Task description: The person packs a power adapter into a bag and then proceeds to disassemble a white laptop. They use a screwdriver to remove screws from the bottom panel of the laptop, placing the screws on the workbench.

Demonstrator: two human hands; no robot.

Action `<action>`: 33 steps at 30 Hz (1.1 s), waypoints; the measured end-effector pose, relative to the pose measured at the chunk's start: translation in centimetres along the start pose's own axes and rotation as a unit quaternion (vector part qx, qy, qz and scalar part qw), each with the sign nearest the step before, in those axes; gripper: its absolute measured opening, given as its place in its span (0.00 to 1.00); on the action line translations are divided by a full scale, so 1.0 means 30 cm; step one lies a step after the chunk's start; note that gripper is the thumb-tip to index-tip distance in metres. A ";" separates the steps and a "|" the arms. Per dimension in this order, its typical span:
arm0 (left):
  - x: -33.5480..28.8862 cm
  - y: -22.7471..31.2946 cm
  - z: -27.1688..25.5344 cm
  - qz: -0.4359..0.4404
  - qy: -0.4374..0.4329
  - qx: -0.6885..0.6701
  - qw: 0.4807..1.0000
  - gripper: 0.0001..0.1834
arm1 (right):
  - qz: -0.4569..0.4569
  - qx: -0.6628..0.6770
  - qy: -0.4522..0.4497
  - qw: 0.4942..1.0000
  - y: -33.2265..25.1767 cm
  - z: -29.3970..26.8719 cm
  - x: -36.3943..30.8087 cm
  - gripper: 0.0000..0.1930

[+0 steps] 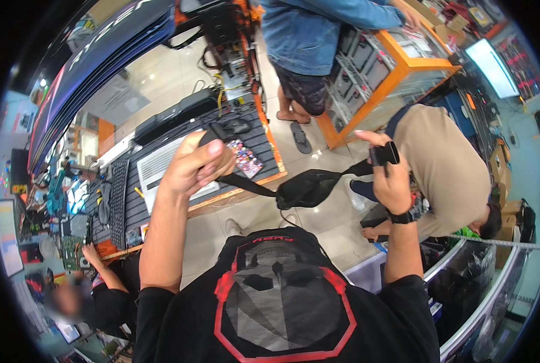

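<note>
A small black waist bag (309, 188) hangs in front of my chest, its strap stretched between my two hands. My left hand (198, 162) is closed on the left end of the strap, thumb on top, with a dark end piece poking out above the fist. On the other side, my right hand (393, 184) grips the right part of the strap, which loops up over the fingers. A dark band circles my right wrist. Below the bag dangles a thin dark cord that runs down to my shirt.
At left, a slatted desk (270, 142) bears a silver laptop (161, 171), a black keyboard (118, 206), a mouse (238, 126) and a colourful patterned item (245, 158). A person in denim stands by an orange-framed glass cabinet (366, 91). Another person (442, 163) bends close on my right; one sits at left.
</note>
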State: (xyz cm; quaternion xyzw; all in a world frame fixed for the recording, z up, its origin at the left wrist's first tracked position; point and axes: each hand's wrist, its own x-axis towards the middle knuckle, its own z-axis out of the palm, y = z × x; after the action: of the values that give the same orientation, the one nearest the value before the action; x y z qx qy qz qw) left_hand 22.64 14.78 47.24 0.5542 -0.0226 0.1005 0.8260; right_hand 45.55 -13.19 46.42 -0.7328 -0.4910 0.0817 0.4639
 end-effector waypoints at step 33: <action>0.011 0.244 0.021 0.177 0.031 -0.124 0.976 0.31 | -0.007 0.582 0.120 0.804 0.392 -0.287 0.021 0.15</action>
State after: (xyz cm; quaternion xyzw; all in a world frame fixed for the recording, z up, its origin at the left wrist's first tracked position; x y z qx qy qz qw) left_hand 21.60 16.93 54.20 0.4313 -0.1068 0.2592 0.8575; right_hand 58.38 -18.88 42.48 -0.3253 -0.2969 0.2609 0.8590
